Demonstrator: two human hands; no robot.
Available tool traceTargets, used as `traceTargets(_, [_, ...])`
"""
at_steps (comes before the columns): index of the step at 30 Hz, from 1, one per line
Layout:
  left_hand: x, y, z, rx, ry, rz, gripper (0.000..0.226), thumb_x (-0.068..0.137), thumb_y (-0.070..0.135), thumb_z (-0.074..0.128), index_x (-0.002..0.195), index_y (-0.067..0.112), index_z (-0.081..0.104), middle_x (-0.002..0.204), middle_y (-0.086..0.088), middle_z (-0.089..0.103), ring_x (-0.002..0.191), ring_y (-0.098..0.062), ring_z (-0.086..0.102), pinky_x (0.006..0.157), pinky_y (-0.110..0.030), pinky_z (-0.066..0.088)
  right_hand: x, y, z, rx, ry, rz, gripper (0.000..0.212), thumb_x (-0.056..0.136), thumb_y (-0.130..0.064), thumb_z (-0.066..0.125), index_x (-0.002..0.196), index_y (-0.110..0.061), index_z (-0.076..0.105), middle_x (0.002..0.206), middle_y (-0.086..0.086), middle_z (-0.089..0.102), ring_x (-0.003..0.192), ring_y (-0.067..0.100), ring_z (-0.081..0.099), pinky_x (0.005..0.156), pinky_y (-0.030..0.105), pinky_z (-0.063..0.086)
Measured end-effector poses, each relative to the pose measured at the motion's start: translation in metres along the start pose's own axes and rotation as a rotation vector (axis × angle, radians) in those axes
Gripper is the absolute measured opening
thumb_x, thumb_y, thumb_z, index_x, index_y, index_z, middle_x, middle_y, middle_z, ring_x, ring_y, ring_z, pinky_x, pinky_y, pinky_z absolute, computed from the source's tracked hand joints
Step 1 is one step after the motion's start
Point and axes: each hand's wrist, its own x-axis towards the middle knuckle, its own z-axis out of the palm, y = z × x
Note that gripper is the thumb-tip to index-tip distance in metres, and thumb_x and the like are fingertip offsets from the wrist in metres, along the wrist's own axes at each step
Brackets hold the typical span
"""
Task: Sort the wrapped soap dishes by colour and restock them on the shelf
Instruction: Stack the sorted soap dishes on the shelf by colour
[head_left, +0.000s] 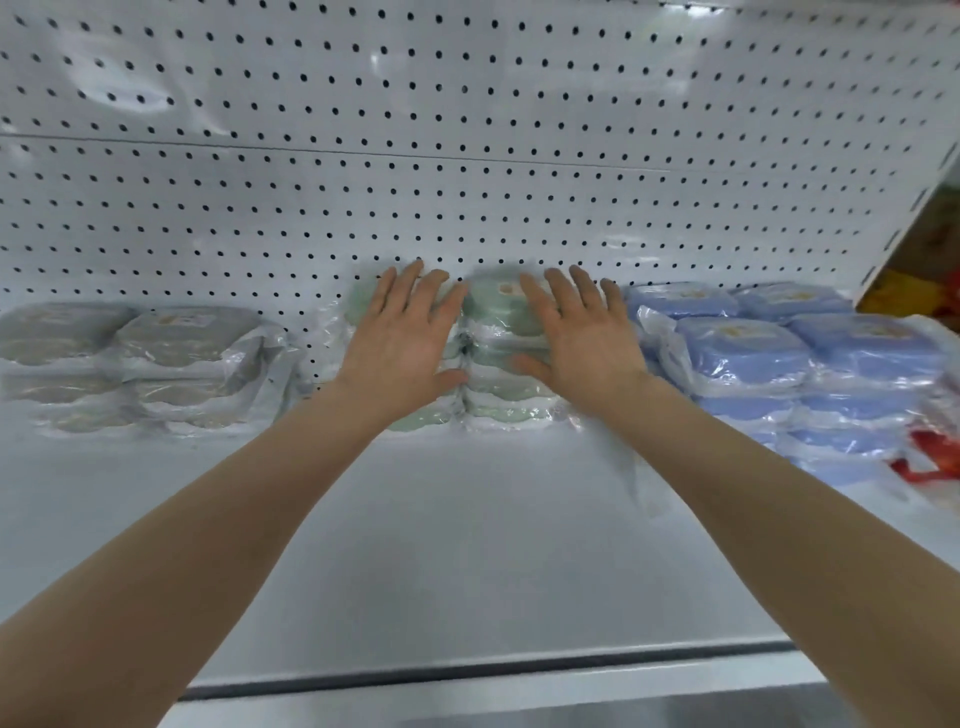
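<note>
Green soap dishes (497, 307) stacked on the shelf (467, 545) bear the left hand (400, 343) and right hand (584, 340), fingers straight.

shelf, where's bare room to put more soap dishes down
The whole front strip of the shelf is bare, from the stacks to the front edge. A narrow gap lies between the beige stacks and green stacks. Crowded: green close against blue stacks, out to the right end.

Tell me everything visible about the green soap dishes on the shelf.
The green soap dishes, pale and each wrapped in clear crinkled plastic, stand in two piles side by side on the white shelf against the pegboard, between beige piles and blue piles. The left hand and right hand lie flat on them.
</note>
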Motion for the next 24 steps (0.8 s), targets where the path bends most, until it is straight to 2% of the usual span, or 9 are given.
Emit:
traceTargets(3, [0.005, 0.024, -0.011, -0.084, 0.062, 0.044, 0.087, 0.078, 0.045, 0.075, 0.146, 0.006, 0.037, 0.146, -0.018, 0.041, 0.141, -0.04, 0.028, 0.118, -0.051, 0.02, -0.023, 0.02, -0.022, -0.012, 0.153, -0.007, 0.073, 0.091, -0.053, 0.05, 0.15, -0.011, 0.037, 0.144, 0.019, 0.047, 0.136, 0.042, 0.04, 0.111, 0.058, 0.031])
traceTargets(6, [0.015, 0.056, -0.021, -0.135, 0.083, 0.1, 0.083, 0.081, 0.043, 0.072, 0.146, 0.006, 0.037, 0.146, -0.018, 0.041, 0.14, -0.04, 0.03, 0.116, -0.049, 0.024, -0.052, 0.054, -0.041, -0.043, 0.245, -0.006, 0.063, 0.095, -0.045, 0.051, 0.147, -0.01, 0.041, 0.139, 0.019, 0.05, 0.131, 0.041, 0.044, 0.108, 0.055, 0.035])
traceTargets(13, [0.05, 0.166, -0.04, -0.253, 0.197, 0.232, 0.083, 0.074, 0.045, 0.077, 0.141, 0.005, 0.046, 0.14, -0.017, 0.048, 0.135, -0.04, 0.039, 0.113, -0.048, 0.03, -0.131, 0.168, -0.072, -0.099, 0.302, 0.098, 0.058, 0.1, -0.047, 0.045, 0.146, -0.012, 0.042, 0.137, 0.02, 0.05, 0.129, 0.041, 0.044, 0.102, 0.053, 0.036])
traceTargets(16, [0.061, 0.218, -0.041, -0.237, 0.174, 0.281, 0.09, 0.071, 0.051, 0.077, 0.142, 0.007, 0.045, 0.143, -0.017, 0.045, 0.137, -0.04, 0.036, 0.115, -0.052, 0.026, -0.166, 0.216, -0.067, -0.068, 0.214, 0.212, 0.068, 0.096, -0.06, 0.039, 0.148, -0.015, 0.039, 0.139, 0.019, 0.047, 0.131, 0.04, 0.041, 0.1, 0.055, 0.036])
traceTargets(19, [0.067, 0.259, -0.031, -0.116, 0.097, 0.3, 0.092, 0.076, 0.062, 0.062, 0.147, 0.009, 0.037, 0.151, -0.019, 0.036, 0.143, -0.039, 0.027, 0.118, -0.056, 0.016, -0.192, 0.251, -0.052, -0.046, 0.092, 0.267, 0.084, 0.088, -0.074, 0.044, 0.151, -0.021, 0.031, 0.145, 0.017, 0.04, 0.136, 0.037, 0.033, 0.102, 0.056, 0.034])
traceTargets(22, [0.066, 0.281, -0.012, 0.051, 0.039, 0.241, 0.109, 0.065, 0.063, 0.073, 0.15, 0.01, 0.031, 0.147, -0.018, 0.04, 0.139, -0.039, 0.034, 0.114, -0.058, 0.022, -0.207, 0.267, -0.025, -0.016, -0.039, 0.232, 0.104, 0.072, -0.078, 0.057, 0.155, -0.025, 0.022, 0.155, 0.015, 0.028, 0.144, 0.037, 0.023, 0.107, 0.058, 0.033])
traceTargets(24, [0.066, 0.287, 0.0, 0.083, 0.021, 0.204, 0.122, 0.058, 0.06, 0.081, 0.152, 0.01, 0.022, 0.148, -0.019, 0.036, 0.138, -0.04, 0.033, 0.114, -0.059, 0.021, -0.211, 0.269, -0.005, 0.012, -0.026, 0.185, 0.115, 0.064, -0.077, 0.065, 0.156, -0.024, 0.02, 0.158, 0.017, 0.021, 0.146, 0.04, 0.018, 0.107, 0.059, 0.034])
